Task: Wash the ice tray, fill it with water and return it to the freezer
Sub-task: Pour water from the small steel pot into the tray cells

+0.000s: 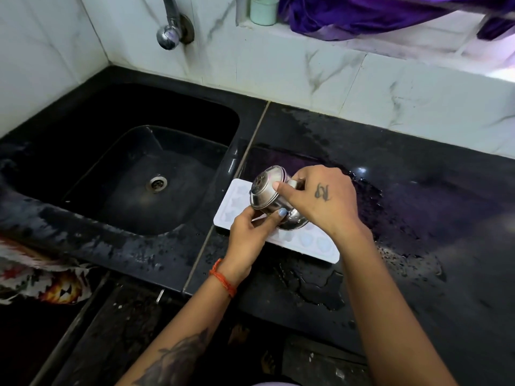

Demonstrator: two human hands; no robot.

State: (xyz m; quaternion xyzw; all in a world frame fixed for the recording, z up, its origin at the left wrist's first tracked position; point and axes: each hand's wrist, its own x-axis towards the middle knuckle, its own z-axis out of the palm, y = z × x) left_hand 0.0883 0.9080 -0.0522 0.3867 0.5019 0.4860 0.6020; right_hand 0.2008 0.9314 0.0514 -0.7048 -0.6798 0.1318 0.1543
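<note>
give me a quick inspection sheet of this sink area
surface: black counter, wet, puddles around and in front of the tray
job's things: white ice tray flat on the counter just right of the sink; steel cup tipped on its side above it
clutter: pale green cup and purple cloth on the window ledge
grip: left hand and right hand both hold the steel cup
cables: nothing seen
surroundings: white marble tiles, tap on the wall, no water running; patterned cloth at the left edge
</note>
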